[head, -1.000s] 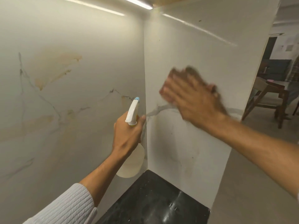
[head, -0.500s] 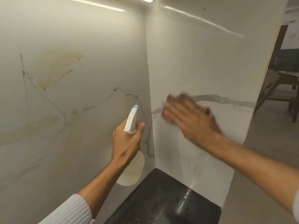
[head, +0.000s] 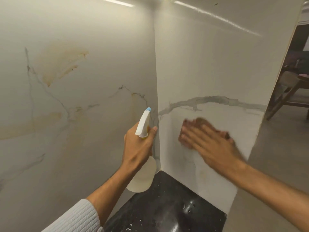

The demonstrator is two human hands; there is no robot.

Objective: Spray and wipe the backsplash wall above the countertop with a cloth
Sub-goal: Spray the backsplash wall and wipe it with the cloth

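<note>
The white marble-look backsplash wall [head: 75,81] meets a side panel [head: 209,64] at a corner above the black countertop [head: 167,206]. My left hand [head: 138,146] grips a white spray bottle [head: 143,180] with a blue nozzle tip, held near the corner. My right hand [head: 209,139] presses flat, fingers straight, on a brown cloth [head: 201,120] against the side panel below a grey vein. The cloth is mostly hidden under the hand, and the hand is motion-blurred.
Yellowish stains [head: 61,64] mark the left wall. The countertop shows wet drops and a glare spot. Past the side panel's right edge, a wooden chair [head: 291,91] stands on a grey floor [head: 275,156].
My right hand with the cloth has swept down and to the right along the side panel. The left hand and bottle have stayed roughly in place; the view has tilted slightly.
</note>
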